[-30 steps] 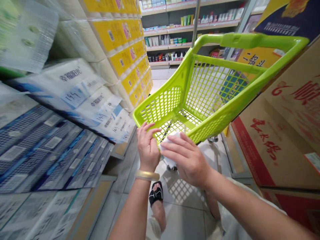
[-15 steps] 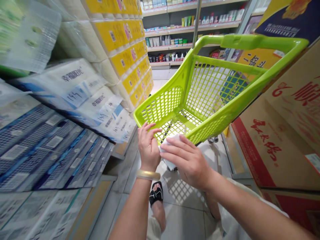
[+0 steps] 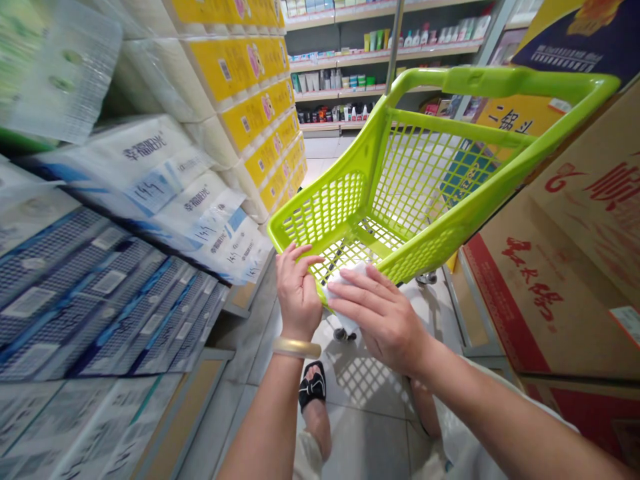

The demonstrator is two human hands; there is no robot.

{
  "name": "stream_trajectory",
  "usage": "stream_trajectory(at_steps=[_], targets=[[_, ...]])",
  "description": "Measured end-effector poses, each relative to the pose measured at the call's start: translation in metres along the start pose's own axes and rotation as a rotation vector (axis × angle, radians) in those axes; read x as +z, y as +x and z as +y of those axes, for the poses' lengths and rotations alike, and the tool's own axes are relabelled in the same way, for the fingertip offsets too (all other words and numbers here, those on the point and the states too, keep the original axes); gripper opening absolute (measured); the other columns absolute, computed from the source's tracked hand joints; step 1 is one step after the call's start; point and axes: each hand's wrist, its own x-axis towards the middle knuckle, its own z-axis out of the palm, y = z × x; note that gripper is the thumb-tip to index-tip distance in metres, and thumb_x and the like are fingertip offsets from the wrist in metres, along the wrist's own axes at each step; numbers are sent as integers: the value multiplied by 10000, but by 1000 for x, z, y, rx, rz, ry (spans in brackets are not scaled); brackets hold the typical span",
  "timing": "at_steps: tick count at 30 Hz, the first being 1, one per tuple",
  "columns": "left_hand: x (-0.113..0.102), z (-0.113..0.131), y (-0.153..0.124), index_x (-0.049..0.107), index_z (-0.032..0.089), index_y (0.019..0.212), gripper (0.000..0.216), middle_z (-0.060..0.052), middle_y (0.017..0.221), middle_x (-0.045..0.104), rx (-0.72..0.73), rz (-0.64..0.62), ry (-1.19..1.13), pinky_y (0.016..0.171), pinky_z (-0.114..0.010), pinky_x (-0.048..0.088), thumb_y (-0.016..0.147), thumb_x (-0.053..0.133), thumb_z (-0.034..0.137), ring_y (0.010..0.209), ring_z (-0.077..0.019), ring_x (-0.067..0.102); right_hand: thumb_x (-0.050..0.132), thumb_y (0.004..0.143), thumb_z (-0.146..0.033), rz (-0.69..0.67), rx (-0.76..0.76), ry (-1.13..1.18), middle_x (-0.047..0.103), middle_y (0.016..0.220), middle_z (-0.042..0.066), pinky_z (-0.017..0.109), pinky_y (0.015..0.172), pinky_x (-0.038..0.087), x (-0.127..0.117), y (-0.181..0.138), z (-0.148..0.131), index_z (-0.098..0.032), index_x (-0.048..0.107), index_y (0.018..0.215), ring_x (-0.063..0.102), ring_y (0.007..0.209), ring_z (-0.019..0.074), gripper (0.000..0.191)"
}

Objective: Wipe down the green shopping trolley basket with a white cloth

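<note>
A lime-green plastic shopping cart (image 3: 425, 167) stands tilted in front of me in a shop aisle, its basket empty. My left hand (image 3: 297, 290) grips the near rim of the basket, fingers curled over the edge. My right hand (image 3: 383, 317) lies with fingers stretched flat on a white cloth (image 3: 345, 280), pressing it against the basket's near edge. A pale bangle (image 3: 297, 347) sits on my left wrist.
Stacked packs of tissue paper (image 3: 150, 173) and yellow packs (image 3: 260, 107) fill the shelving on the left. Large cardboard boxes (image 3: 565, 267) with red print line the right side. Shelves of bottles (image 3: 380, 40) stand at the aisle's far end. My sandalled foot (image 3: 313, 387) is on the tiled floor.
My right hand with the white cloth has slid slightly up and to the right along the basket's edge. The left hand keeps its hold on the rim.
</note>
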Motion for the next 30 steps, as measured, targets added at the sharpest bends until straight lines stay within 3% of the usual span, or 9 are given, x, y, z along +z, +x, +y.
stream_trajectory(at_steps=[7,9,14,21,27,30], targets=[[-1,0,1,661,223,889,295,-51,1147,658,-32,15,-55,1160,-476,306,832,390,119,1272,-232,504,444,878,-47,265,310,-149,710,1212,55,534,1178,317,-21,-1,41,-230,695,1143,561,1285,233,408],[-1,4,2,654,220,892,246,-56,1134,666,-37,55,-100,1143,-473,330,853,419,159,1241,-233,532,434,882,-43,227,272,-133,707,1219,58,520,1177,323,-18,-1,33,-218,689,1149,553,1292,226,408],[-3,27,0,645,203,947,216,-67,1067,681,58,202,-170,1104,-485,365,900,439,246,1157,-239,580,399,923,-71,11,8,-16,703,1235,24,413,1175,355,-6,0,5,-223,676,1157,546,1300,172,393],[5,57,-13,618,193,1058,263,-85,1092,676,190,10,-86,910,-365,485,926,391,202,1041,-204,624,426,905,-64,240,284,-171,715,1201,49,501,1188,315,-23,-2,39,-234,694,1146,550,1296,222,399],[11,56,-14,618,185,1054,262,-58,932,718,173,-60,188,740,-307,436,945,382,215,828,-179,655,396,929,-68,80,131,-96,703,1234,24,428,1175,360,-17,0,20,-240,679,1165,553,1294,181,406],[9,55,-13,637,189,1048,282,-38,828,725,189,-93,290,696,-316,397,948,376,220,735,-180,645,409,911,-52,162,204,-138,712,1213,33,466,1173,356,-23,-1,35,-240,686,1155,562,1285,201,415]])
